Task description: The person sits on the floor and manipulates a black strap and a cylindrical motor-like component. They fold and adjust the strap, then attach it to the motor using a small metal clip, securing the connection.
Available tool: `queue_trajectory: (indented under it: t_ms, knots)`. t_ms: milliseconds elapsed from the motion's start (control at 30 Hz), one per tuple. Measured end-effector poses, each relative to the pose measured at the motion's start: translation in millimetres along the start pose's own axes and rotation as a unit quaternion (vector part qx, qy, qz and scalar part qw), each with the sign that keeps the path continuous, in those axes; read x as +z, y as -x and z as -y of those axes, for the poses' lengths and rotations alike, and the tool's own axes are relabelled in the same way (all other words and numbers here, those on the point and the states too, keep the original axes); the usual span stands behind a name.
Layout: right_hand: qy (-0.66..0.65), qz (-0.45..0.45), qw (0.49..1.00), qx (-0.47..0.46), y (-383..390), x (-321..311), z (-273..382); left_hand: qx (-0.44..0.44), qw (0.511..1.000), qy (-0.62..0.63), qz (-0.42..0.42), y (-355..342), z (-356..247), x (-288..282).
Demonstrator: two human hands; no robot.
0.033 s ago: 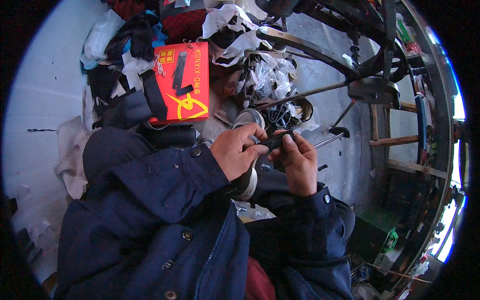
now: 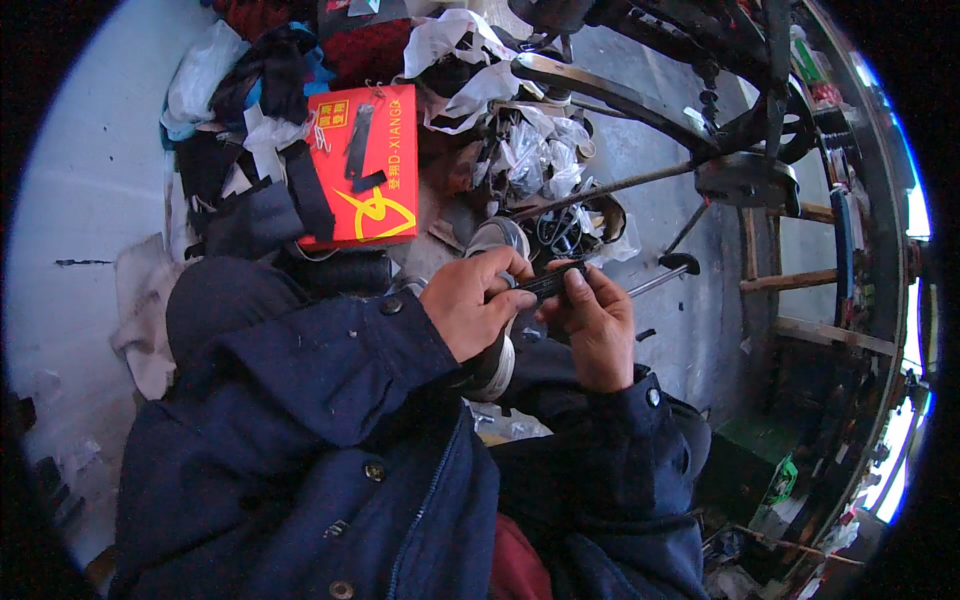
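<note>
Between my two hands I hold a small black strip (image 2: 546, 285); its exact kind cannot be made out. My left hand (image 2: 478, 302) pinches its left end between thumb and fingers. At the other end, my right hand (image 2: 592, 325) is closed on it, thumb on top and fingers curled beneath. Just behind and below the hands shows a grey shoe with a pale sole (image 2: 497, 238), partly covered by them. Dark blue sleeves reach up to both wrists.
A red box (image 2: 365, 200) carries black scraps, with dark cloth pieces (image 2: 250, 215) at its left. Plastic bags (image 2: 535, 155) lie beyond my hands. To the right stand a dark metal machine frame (image 2: 745, 180) and a thin metal rod (image 2: 660, 280). A pale wall (image 2: 75, 180) borders the left.
</note>
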State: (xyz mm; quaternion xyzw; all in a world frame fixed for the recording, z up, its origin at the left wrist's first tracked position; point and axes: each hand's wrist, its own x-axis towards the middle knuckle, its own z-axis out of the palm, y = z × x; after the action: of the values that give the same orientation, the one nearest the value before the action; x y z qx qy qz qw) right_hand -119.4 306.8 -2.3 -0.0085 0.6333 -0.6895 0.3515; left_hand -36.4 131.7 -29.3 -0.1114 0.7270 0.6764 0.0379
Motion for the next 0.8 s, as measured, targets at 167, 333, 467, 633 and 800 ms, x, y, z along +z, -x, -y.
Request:
queue_trajectory:
  t_ms: [167,333,467,633,800]
  knots:
    - [-0.036,0.012,0.999,0.021,-1,-2,-4,0.009,1.0,0.005,-0.008,1,0,1]
    - [-0.082,0.015,0.996,0.025,-3,-1,-10,-0.013,1.0,0.016,-0.001,2,-3,0]
    - [-0.091,-0.001,0.995,0.05,-5,-3,-14,-0.035,0.999,0.038,0.004,3,-3,1]
    - [-0.129,0.003,0.99,0.056,-7,-5,-20,-0.019,0.999,0.033,0.022,4,-4,0]
    - [-0.163,-0.006,0.984,0.075,-8,-7,-28,-0.051,0.999,0.005,0.011,3,-3,1]
